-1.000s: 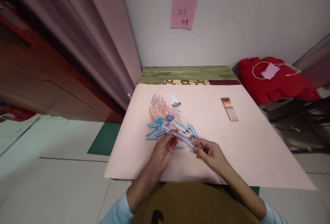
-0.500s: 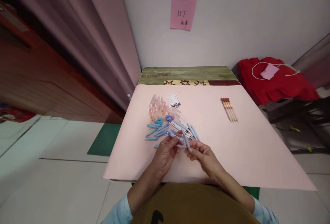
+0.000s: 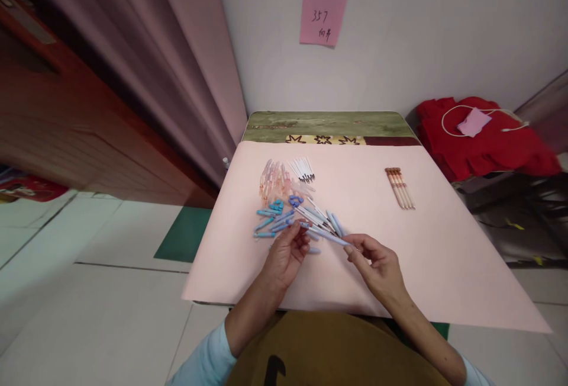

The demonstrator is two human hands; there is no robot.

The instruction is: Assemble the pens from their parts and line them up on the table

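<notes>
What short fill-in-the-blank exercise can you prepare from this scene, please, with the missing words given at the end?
1. The lower-right end of the pale blue barrel is pinched by the person's ____ hand.
2. The pink note on the wall bears the number ____.
3. The cloth under the small pink slip is coloured ____.
4. The fanned white sticks have ____ ends towards the person.

Missing words: right; 357; red; black.

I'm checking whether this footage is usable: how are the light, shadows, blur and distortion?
Head view: soft light, with a dim shadow on the pink sheet near its front edge; head view: the door at left looks stretched and smeared; head view: the pen parts between the left hand and right hand are too soft for fine detail.
</notes>
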